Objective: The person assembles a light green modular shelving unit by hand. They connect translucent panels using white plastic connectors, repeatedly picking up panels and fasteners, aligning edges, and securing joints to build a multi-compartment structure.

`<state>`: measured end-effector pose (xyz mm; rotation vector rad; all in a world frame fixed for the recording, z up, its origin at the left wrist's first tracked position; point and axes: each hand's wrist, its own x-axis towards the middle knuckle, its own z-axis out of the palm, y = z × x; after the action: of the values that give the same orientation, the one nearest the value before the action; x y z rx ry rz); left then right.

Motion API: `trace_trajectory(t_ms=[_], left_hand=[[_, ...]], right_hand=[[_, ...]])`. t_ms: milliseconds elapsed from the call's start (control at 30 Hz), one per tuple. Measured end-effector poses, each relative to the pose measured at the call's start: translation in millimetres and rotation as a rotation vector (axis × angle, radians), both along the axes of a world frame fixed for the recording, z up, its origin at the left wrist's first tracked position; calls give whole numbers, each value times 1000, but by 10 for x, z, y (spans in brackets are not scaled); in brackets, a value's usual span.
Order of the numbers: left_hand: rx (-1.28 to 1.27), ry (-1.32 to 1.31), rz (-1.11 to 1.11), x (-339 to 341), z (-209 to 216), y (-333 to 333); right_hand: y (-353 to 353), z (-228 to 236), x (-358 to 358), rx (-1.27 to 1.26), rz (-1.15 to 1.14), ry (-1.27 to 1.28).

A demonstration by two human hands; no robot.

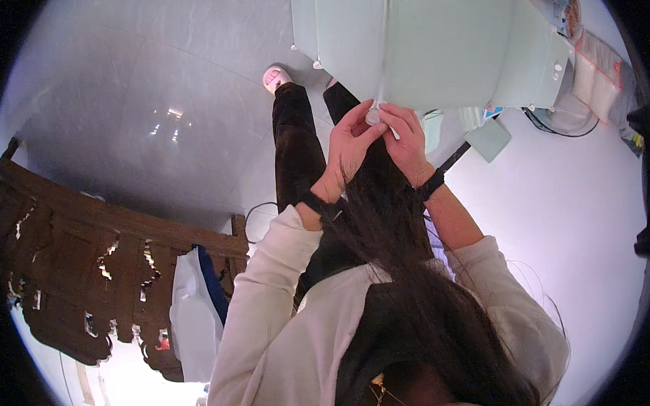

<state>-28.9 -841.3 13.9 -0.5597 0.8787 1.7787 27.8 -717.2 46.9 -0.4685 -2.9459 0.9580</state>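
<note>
A pale green umbrella is spread out in front of me, its ribs ending in small pale tips along the edge. At the near edge of its canopy, my left hand and my right hand meet. Between their fingertips sits a small round whitish piece, right by the end of a rib. Both hands are closed in a pinch around it. Whether the piece is fixed to the umbrella cannot be made out.
A carved dark wooden bench stands at lower left, with a white and blue cloth over it. Clear plastic bags and a pale green square piece lie at right. Grey tiled floor stretches at upper left.
</note>
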Motion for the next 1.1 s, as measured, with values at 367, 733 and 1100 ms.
trace_trajectory(t_ms=[367,733,1100], left_hand=[[-190,194,-76,98,34,81],[-306,291,-202,29,67,93],[-276,368,-237,-19,76,45]], right_hand=[[231,148,322,-1130,-1103,-165],[248,-36,283,-1369,-1195,1],[212,-102,271,-1422,-1218,64]])
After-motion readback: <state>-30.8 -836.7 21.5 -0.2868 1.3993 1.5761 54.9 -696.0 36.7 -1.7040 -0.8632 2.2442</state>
